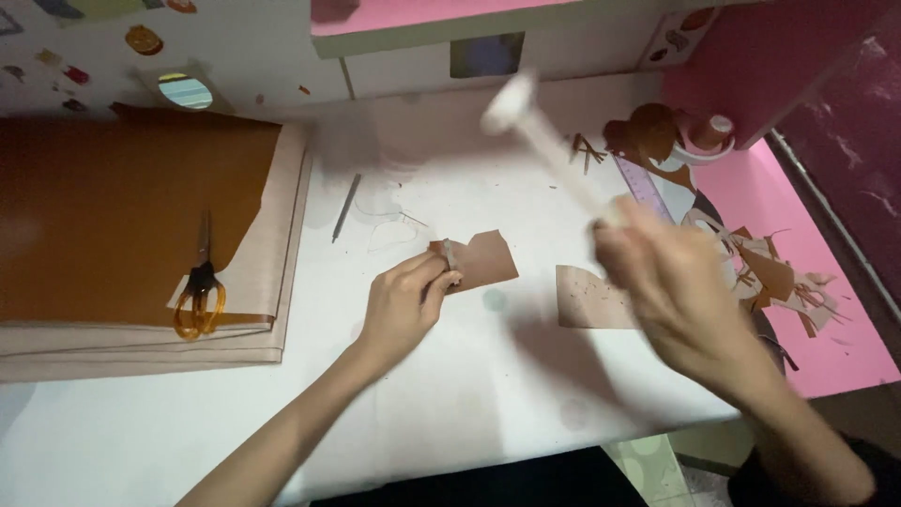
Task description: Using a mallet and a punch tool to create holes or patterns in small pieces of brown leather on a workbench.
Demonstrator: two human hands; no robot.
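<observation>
My left hand (pixel 405 302) rests on the white table (pixel 469 394) and pinches a small metal tool against the left end of a brown leather piece (pixel 483 260). My right hand (pixel 671 286) is raised above the table and blurred. It grips the handle of a white mallet (pixel 526 117) whose head points up and away. A second, paler leather piece (pixel 587 299) lies flat just under the right hand.
Orange-handled scissors (pixel 199 291) lie on a stack of brown and beige sheets (pixel 103 211) at the left. A thin metal awl (pixel 344 208) sits near the middle. A purple ruler (pixel 643 183), leather scraps (pixel 779 277) and a tape roll (pixel 709 136) crowd the right, on pink paper.
</observation>
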